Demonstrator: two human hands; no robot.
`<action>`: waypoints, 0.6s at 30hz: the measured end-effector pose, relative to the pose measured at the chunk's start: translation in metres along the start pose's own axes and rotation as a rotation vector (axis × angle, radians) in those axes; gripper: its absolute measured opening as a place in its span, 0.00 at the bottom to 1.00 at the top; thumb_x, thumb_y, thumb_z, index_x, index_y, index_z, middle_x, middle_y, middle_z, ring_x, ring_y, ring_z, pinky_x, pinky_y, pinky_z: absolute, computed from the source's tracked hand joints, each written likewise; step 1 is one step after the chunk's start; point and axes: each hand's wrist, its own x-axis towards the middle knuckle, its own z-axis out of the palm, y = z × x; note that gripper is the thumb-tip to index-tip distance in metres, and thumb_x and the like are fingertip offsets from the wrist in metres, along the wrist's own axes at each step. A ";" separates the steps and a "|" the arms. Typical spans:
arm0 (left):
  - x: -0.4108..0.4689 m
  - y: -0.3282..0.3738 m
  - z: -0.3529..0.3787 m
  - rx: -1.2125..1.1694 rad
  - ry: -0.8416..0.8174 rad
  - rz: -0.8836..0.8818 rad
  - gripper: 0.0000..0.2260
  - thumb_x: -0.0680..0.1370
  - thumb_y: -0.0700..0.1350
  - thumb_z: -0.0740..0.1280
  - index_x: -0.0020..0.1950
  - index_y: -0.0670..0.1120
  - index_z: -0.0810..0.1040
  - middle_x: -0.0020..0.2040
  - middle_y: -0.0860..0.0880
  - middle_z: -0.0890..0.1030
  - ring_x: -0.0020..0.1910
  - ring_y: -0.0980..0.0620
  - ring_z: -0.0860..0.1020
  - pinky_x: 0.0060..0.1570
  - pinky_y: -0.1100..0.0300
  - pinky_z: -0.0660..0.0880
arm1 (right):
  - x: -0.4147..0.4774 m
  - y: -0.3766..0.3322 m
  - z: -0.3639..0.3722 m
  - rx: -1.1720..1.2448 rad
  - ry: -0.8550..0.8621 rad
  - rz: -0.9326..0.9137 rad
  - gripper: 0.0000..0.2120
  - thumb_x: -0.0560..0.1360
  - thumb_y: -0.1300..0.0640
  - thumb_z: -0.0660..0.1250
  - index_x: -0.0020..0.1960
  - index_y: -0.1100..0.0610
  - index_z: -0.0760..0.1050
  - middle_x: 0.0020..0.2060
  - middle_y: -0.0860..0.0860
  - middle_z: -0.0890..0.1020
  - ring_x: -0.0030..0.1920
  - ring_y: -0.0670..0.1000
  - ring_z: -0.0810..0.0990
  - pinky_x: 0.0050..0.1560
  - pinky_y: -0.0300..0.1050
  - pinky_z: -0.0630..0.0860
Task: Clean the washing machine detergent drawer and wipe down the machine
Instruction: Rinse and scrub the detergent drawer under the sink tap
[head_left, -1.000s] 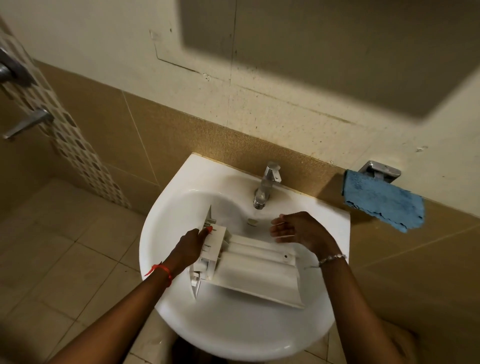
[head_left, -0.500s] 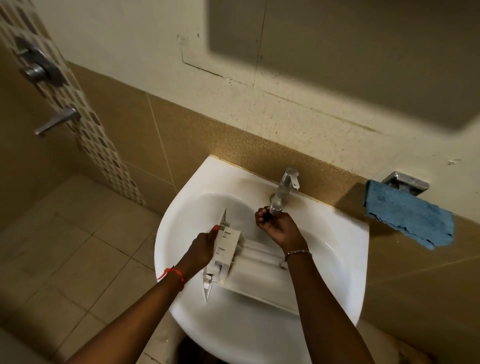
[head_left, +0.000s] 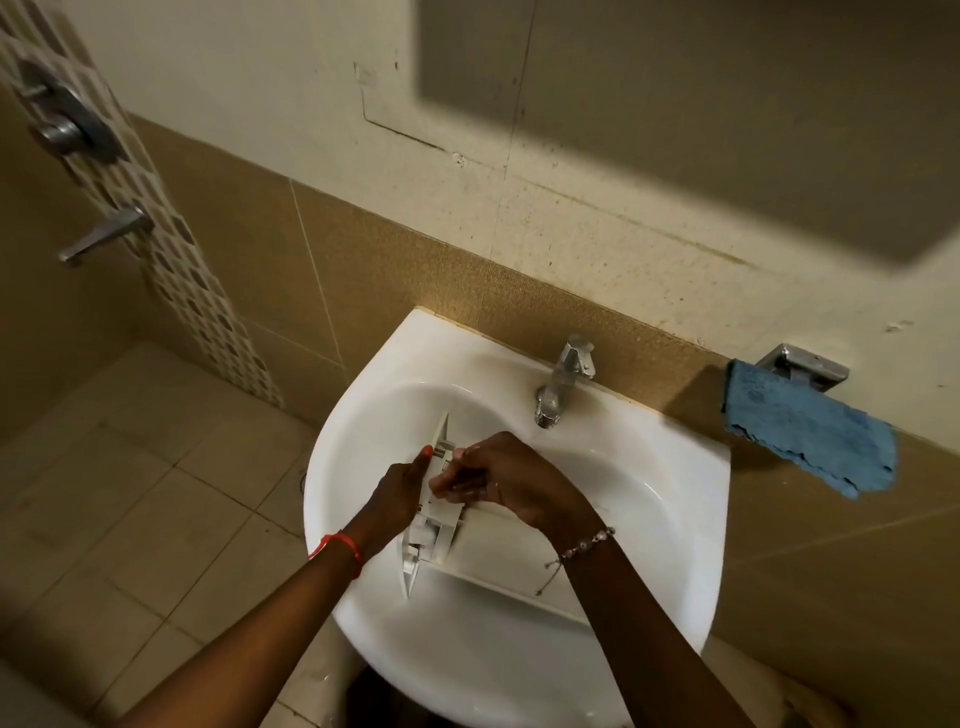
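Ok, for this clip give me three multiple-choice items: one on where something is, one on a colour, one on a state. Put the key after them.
1. Where does the detergent drawer lie?
A. On the floor tiles
B. On a shelf above the tap
C. In the sink

2. What colour is the cloth hanging from the wall holder?
A. Red
B. Blue
C. White

3. What is the left hand doing?
A. Holding the drawer by its front panel
B. Hanging idle beside the sink
C. Turning the tap

Key:
1 C: the drawer rests across the white basin, below the tap.
2 B: the cloth draped over the metal holder to the right of the sink is plainly blue.
3 A: the thumb lies on the panel's edge and the hand wraps its end.
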 end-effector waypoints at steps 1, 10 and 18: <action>0.001 -0.001 0.000 0.003 -0.009 -0.008 0.22 0.82 0.51 0.50 0.34 0.44 0.74 0.30 0.47 0.76 0.30 0.53 0.74 0.26 0.76 0.68 | -0.001 0.000 0.002 -0.041 0.040 0.000 0.15 0.79 0.64 0.57 0.38 0.65 0.77 0.37 0.58 0.82 0.41 0.54 0.81 0.53 0.47 0.77; -0.001 0.000 -0.001 -0.023 -0.037 -0.030 0.21 0.82 0.51 0.51 0.38 0.46 0.77 0.34 0.50 0.79 0.34 0.56 0.77 0.31 0.74 0.71 | 0.028 0.020 -0.047 0.493 0.446 0.027 0.14 0.79 0.64 0.54 0.39 0.67 0.73 0.33 0.60 0.78 0.37 0.57 0.78 0.38 0.47 0.77; -0.002 0.001 -0.001 -0.029 -0.042 -0.023 0.20 0.82 0.51 0.50 0.40 0.46 0.76 0.36 0.50 0.79 0.35 0.57 0.77 0.30 0.76 0.71 | 0.043 0.037 -0.075 1.054 0.339 0.046 0.12 0.79 0.67 0.52 0.43 0.68 0.73 0.38 0.63 0.78 0.44 0.61 0.76 0.29 0.53 0.79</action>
